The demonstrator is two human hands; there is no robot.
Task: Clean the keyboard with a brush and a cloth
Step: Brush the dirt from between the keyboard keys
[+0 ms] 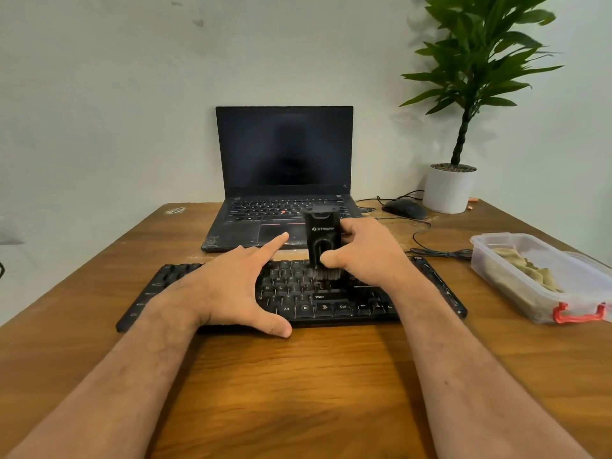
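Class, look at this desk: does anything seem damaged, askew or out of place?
Yes. The laptop has scuffed, whitish wear at its front left corner, and the table shows a chipped pale patch at its far left edge. The mouse cable lies loosely tangled beside the plastic box.

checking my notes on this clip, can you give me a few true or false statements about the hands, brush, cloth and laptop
1. The right hand grips the brush with its bristles down on the keyboard. True.
2. The left hand holds the cloth. False: the cloth lies in the plastic box on the right, and the left hand rests spread on the keyboard.
3. The laptop screen is dark. True.
4. The laptop is shut. False: its lid is open.
5. The mouse lies beside the white plant pot. True.
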